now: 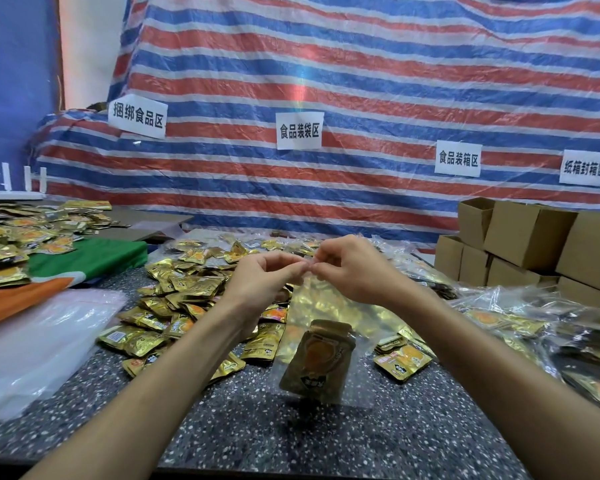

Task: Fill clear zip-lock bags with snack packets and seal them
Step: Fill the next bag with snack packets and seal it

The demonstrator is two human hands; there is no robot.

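Observation:
A clear zip-lock bag (321,306) hangs in the air above the speckled table (291,434), with gold snack packets (317,362) resting in its bottom. My left hand (260,278) and my right hand (350,268) both pinch the bag's top edge, fingertips almost touching in the middle. A heap of loose gold snack packets (187,289) lies on the table behind and to the left of the bag. More packets (402,362) lie to its right.
A stack of empty clear bags (39,348) lies at the left on green and orange cloth (84,258). Filled clear bags (534,323) pile up at the right, with brown cardboard boxes (534,240) behind them. A striped tarp (361,98) with paper signs covers the back.

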